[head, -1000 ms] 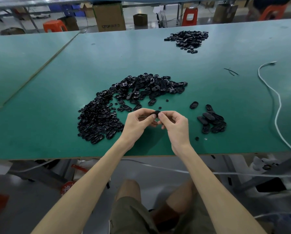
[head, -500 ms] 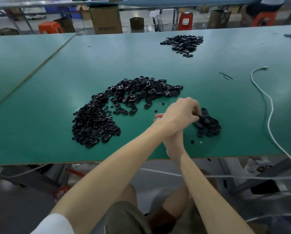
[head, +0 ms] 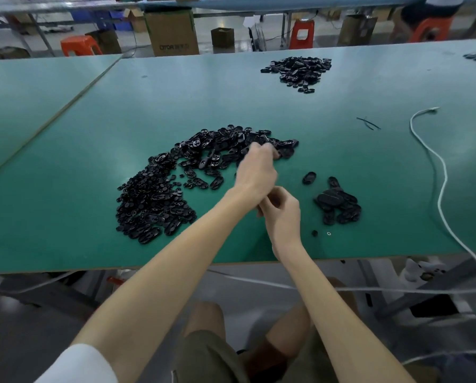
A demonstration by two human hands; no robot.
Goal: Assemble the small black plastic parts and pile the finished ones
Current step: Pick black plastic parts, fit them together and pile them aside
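Observation:
A wide crescent of loose small black plastic parts (head: 153, 205) lies on the green table (head: 65, 230). My left hand (head: 256, 170) reaches across to the crescent's far right end, its fingers curled down among the parts; whether they hold one is hidden. Just behind its wrist, my right hand (head: 283, 214) hovers above the table with loosely curled fingers and nothing visible in them. A small heap of finished parts (head: 337, 205) sits to the right of my hands. One single part (head: 309, 178) lies just beyond that heap.
A second heap of black parts (head: 297, 69) sits far back on the table. A white cable (head: 441, 172) snakes down the right side. Two tiny pieces (head: 314, 233) lie near the front edge. Thin black strips (head: 368, 123) lie at mid right. Boxes and stools stand beyond the table.
Both hands pinched one part together, then my left hand swung right to the small heap. Now it has moved back left and forward to the big pile. My right hand stayed near the middle.

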